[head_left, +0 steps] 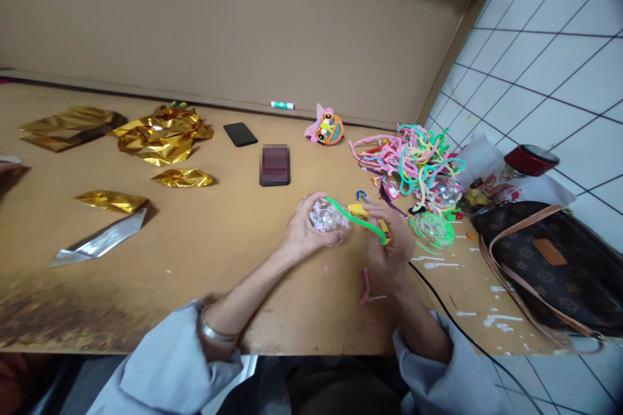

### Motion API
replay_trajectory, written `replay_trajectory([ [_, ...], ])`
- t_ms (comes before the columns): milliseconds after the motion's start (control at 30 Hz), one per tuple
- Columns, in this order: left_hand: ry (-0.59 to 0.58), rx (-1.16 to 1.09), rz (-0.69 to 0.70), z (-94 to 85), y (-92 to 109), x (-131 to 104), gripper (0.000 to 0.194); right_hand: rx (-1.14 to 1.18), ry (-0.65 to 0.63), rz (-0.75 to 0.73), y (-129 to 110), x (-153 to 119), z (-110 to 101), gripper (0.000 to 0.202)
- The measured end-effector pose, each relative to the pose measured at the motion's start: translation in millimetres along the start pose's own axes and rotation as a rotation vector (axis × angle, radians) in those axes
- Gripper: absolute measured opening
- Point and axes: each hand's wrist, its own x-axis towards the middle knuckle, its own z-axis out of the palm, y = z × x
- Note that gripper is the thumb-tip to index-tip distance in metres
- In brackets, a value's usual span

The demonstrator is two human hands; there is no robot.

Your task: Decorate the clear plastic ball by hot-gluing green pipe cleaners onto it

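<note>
My left hand (307, 228) is wrapped round a clear ball (329, 220) with whitish glue-like marks on it. A bright green pipe cleaner (357, 220) runs from the top of the ball to my right hand. Blurred by motion, my right hand (392, 237) is closed on a yellow hot glue gun (359, 209), its nozzle end close to the ball. From below that hand a black cord (457, 324) trails off to the lower right. A short pink pipe cleaner piece (365, 286) lies on the table under my right wrist.
A heap of coloured pipe cleaners (413, 162) and a green-striped ball (432, 231) lie right. Beyond are a red-lidded bottle (523, 168) and brown handbag (549, 266). A decorated ball (327, 126), glue stick (282, 105), phone (240, 134) and gold foil (165, 133) lie farther back.
</note>
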Motion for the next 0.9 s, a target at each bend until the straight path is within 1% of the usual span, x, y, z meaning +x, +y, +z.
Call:
replay_trajectory([
  [67, -0.001, -0.067, -0.054, -1.4, 2.7, 1.9, 0.082, -0.135, 0.118, 0.090, 10.0, 6.6, -4.0, 0.014],
  [133, 0.022, -0.116, -0.092, -3.7, 5.4, 4.3, 0.082, -0.283, 0.162, 0.177, 21.9, 11.9, -8.5, 0.014],
  [167, 0.047, -0.146, -0.104, -5.1, 6.6, 5.5, 0.082, -0.377, 0.124, 0.193, 27.8, 13.2, -10.4, 0.016],
  [200, 0.055, -0.175, -0.120, -6.4, 7.6, 6.6, 0.082, -0.486, 0.057, 0.208, 33.2, 13.4, -11.8, 0.017],
  [300, 0.050, -0.267, -0.163, -9.2, 9.6, 8.7, 0.081, -0.789, -0.244, 0.282, 44.2, 7.5, -11.2, 0.027],
  [333, 0.050, -0.288, -0.167, -9.6, 9.8, 9.0, 0.081, -0.862, -0.327, 0.296, 45.5, 4.4, -9.6, 0.032],
  [400, 0.060, -0.298, -0.156, -9.7, 9.3, 9.5, 0.081, -0.951, -0.433, 0.288, 45.0, -0.6, -5.7, 0.043],
  [467, 0.081, -0.268, -0.136, -9.8, 7.9, 10.0, 0.083, -0.985, -0.505, 0.303, 41.6, -1.4, -2.9, 0.049],
  [500, 0.091, -0.245, -0.128, -10.0, 7.1, 10.3, 0.083, -0.988, -0.547, 0.336, 39.4, 0.1, -2.2, 0.050],
  [633, 0.128, -0.217, -0.137, -11.3, 6.7, 10.7, 0.084, -0.938, -0.720, 0.549, 31.6, 11.8, -2.4, 0.051],
  [733, 0.135, -0.225, -0.150, -11.7, 11.3, 9.7, 0.084, -0.907, -0.742, 0.611, 28.7, 16.7, -1.9, 0.052],
  [833, 0.141, -0.197, -0.154, -11.5, 17.8, 8.1, 0.082, -0.918, -0.730, 0.616, 28.2, 15.6, 0.7, 0.057],
  [900, 0.156, -0.178, -0.145, -11.5, 20.6, 7.6, 0.081, -0.926, -0.725, 0.617, 29.1, 14.2, 2.4, 0.056],
])
